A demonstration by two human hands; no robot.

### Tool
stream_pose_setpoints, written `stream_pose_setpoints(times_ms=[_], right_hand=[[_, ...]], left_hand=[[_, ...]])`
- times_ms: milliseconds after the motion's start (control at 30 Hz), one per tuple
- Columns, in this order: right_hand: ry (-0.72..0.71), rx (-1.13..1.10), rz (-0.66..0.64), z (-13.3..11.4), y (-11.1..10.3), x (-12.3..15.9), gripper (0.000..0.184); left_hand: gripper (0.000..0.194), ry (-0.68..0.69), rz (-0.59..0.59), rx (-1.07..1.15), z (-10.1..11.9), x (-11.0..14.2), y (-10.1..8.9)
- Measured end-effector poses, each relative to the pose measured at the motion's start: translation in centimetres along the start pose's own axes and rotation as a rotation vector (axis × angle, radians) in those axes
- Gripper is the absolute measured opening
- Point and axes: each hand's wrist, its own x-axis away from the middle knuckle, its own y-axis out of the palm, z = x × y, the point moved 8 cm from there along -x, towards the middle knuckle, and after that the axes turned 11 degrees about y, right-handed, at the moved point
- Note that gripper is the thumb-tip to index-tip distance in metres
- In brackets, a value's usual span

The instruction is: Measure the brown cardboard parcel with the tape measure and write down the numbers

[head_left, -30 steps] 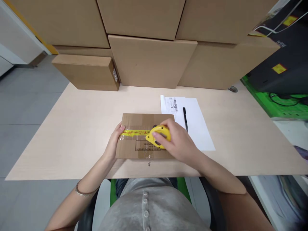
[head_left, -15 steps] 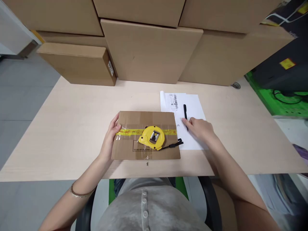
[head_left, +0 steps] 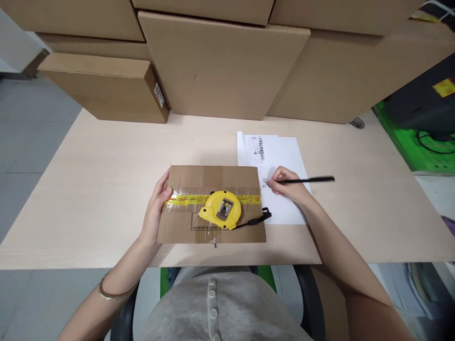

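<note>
My left hand [head_left: 156, 206] grips the left edge of a cardboard box [head_left: 185, 177] with its thumb on the top face; the fingers behind are hidden. Yellow printed tape [head_left: 185, 199] runs across the box. On top of it lies a yellow tape measure [head_left: 232, 203], metal clip up, its black wrist strap [head_left: 261, 218] hanging past the right edge. My right hand [head_left: 289, 187] is closed round a black pen [head_left: 320, 179], the tip at the white paper [head_left: 284, 151]. The sheet has handwriting near its top left and lies partly behind the box.
Large cardboard boxes [head_left: 223, 66] stand along the back of the pale table [head_left: 99, 189]. A smaller carton [head_left: 103, 87] leans at the back left. On the far right are a green surface [head_left: 401, 147] with a black cable and a dark case. The table's front edge is close to my body.
My right hand has picked the pen up from the paper and now holds it in a writing grip, tip down. My left hand and the box appear slightly lower and farther left.
</note>
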Motion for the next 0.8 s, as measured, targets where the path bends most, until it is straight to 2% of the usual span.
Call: stream_pose_setpoints(times_ms=[200,800], right_hand=[[0.022,-0.103,0.006,-0.07,0.31,0.27,0.051],[0.068,-0.083,0.05,0.07,0.14,0.44,0.051]], left_hand=[[0.053,0.003,-0.008,0.02,-0.19,-0.09,-0.15],[0.057,0.04,-0.026,-0.066,0.16,0.03,-0.09]])
